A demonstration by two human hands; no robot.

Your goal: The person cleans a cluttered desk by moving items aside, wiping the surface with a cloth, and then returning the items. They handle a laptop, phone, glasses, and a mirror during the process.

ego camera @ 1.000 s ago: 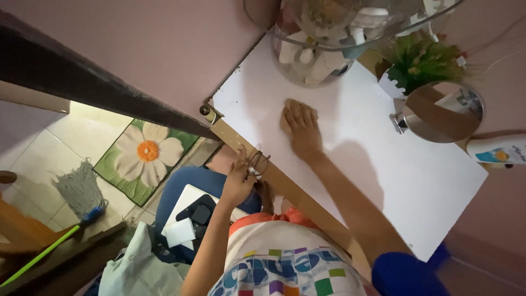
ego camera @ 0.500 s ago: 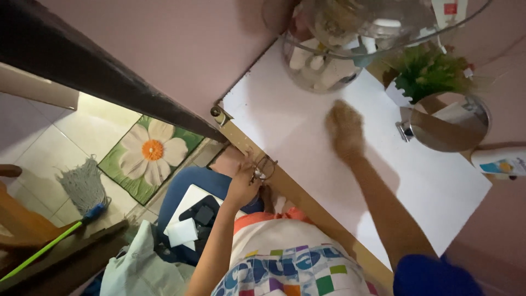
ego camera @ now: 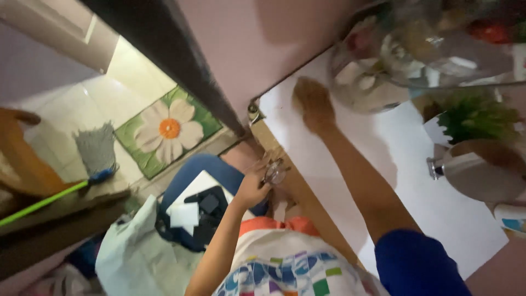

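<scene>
Left grip [ego camera: 253,189] is closed on a pair of eyeglasses [ego camera: 274,171], held at the wooden near edge of the white surface [ego camera: 383,159], above a blue stool bearing a dark case and white cloth [ego camera: 184,215]. Farther on, the right grip [ego camera: 313,104] lies flat, fingers together, pressing a brownish cloth that shows only as a blur against the surface near its far corner by the pink wall. Just beyond stand a glass bowl [ego camera: 378,77], a green plant [ego camera: 478,114] and a round mirror [ego camera: 482,170].

White tabletop [ego camera: 416,181], pink wall [ego camera: 246,49] — green mat [ego camera: 167,131] with a white, orange-centred daisy — green-handled grey mop [ego camera: 93,151].
</scene>
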